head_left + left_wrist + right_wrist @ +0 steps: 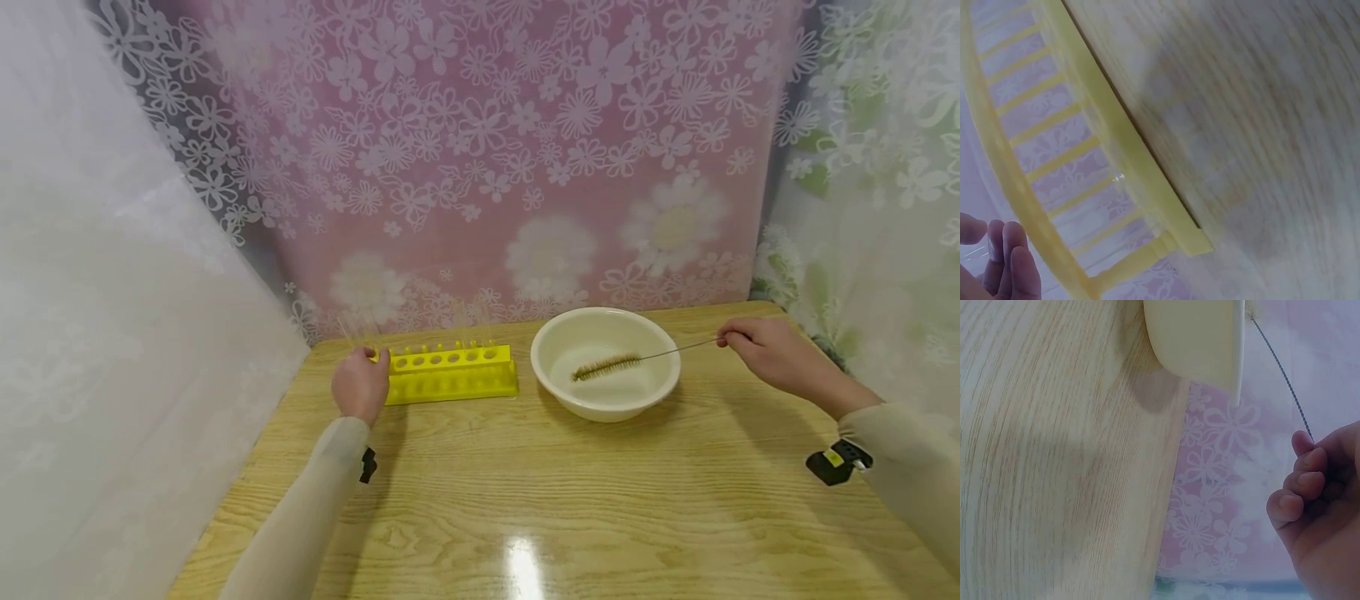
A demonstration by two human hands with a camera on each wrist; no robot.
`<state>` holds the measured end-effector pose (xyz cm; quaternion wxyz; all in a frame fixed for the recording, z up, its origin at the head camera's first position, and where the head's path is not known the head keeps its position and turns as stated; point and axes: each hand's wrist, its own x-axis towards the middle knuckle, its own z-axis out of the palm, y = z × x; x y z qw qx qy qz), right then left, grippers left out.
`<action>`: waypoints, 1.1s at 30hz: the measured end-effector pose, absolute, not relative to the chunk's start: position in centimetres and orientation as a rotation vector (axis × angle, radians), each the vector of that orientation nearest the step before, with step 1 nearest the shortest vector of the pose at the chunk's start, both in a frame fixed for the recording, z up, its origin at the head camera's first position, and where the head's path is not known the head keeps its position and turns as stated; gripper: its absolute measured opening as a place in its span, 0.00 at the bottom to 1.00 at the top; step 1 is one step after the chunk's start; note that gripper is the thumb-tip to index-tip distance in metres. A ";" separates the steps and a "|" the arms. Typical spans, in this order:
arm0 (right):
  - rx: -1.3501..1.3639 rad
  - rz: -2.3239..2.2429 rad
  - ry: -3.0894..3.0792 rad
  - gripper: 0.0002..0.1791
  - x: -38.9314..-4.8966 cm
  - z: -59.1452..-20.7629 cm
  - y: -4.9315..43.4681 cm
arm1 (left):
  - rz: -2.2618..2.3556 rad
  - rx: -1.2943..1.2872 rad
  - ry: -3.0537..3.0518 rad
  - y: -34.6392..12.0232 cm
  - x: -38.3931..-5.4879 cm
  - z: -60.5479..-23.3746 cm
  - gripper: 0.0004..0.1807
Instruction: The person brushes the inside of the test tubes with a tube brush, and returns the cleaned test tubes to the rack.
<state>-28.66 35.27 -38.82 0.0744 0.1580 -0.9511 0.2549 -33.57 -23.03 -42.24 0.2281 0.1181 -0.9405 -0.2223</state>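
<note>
A yellow test tube rack [450,385] stands on the table, with several clear test tubes [482,323] upright in its right part. At its left end, my left hand [362,385] has thumb and fingers curled close together around a faint, slightly tilted test tube [348,330]. Its clear glass is hard to make out in the left wrist view, where the fingers [1015,262] are beside the rack's top bar. My right hand [765,354] pinches the thin twisted-wire handle [1282,372] of a test tube brush [607,367]. The bristles are over the inside of a white basin [551,385].
The wooden table [480,492] runs up to a pink flowered curtain [480,167] at the back. Whitish sheets hang at the left and right sides. The basin stands just right of the rack. A black wrist device [836,462] sits on the right sleeve.
</note>
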 end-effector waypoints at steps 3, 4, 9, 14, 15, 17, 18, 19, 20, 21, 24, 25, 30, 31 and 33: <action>0.475 0.733 -2.844 0.21 -28.6 -38.8 35.4 | -0.612 0.302 -2.556 -22.8 -33.6 -42.0 0.25; 0.474 0.722 -2.841 0.21 -28.6 -38.8 35.5 | -0.612 0.290 -2.545 -22.8 -33.7 -41.8 0.24; 0.480 0.681 -2.815 0.20 -28.7 -38.7 35.5 | -0.612 0.244 -2.479 -22.5 -33.9 -41.1 0.23; 0.473 0.709 -2.831 0.20 -29.0 -38.6 35.5 | -0.614 0.143 -2.342 -22.5 -34.1 -40.3 0.21; 0.470 0.718 -2.839 0.21 -29.1 -38.6 35.5 | -0.617 0.115 -2.312 -22.5 -34.1 -40.0 0.20; 0.465 0.730 -2.852 0.22 -29.2 -38.6 35.4 | -0.640 0.059 -2.255 -22.5 -34.1 -39.5 0.18; 0.464 0.730 -2.853 0.22 -29.2 -38.6 35.4 | -0.651 0.036 -2.234 -22.5 -34.0 -39.2 0.17; 0.461 0.732 -2.855 0.22 -29.2 -38.6 35.5 | -0.665 0.012 -2.217 -22.4 -33.9 -38.9 0.16; 0.458 0.735 -2.855 0.22 -29.1 -38.6 35.5 | -0.681 -0.006 -2.205 -22.4 -33.8 -38.6 0.15; 0.455 0.734 -2.852 0.22 -29.1 -38.6 35.5 | -0.692 -0.021 -2.197 -22.3 -33.7 -38.4 0.15; 0.446 0.741 -2.845 0.22 -29.0 -38.6 35.5 | -0.745 -0.066 -2.188 -21.8 -33.3 -37.8 0.12; 0.446 0.743 -2.842 0.22 -29.0 -38.6 35.5 | -0.766 -0.082 -2.189 -21.6 -33.1 -37.6 0.10; 0.452 0.752 -2.828 0.22 -29.0 -38.5 35.5 | -0.822 -0.196 -2.183 -20.4 -32.2 -37.4 0.07; 0.455 0.757 -2.826 0.22 -29.0 -38.5 35.5 | -0.818 -0.218 -2.186 -20.2 -32.0 -37.4 0.09; 0.447 0.764 -2.825 0.22 -29.0 -38.5 35.4 | -0.813 -0.264 -2.184 -19.7 -31.6 -37.4 0.13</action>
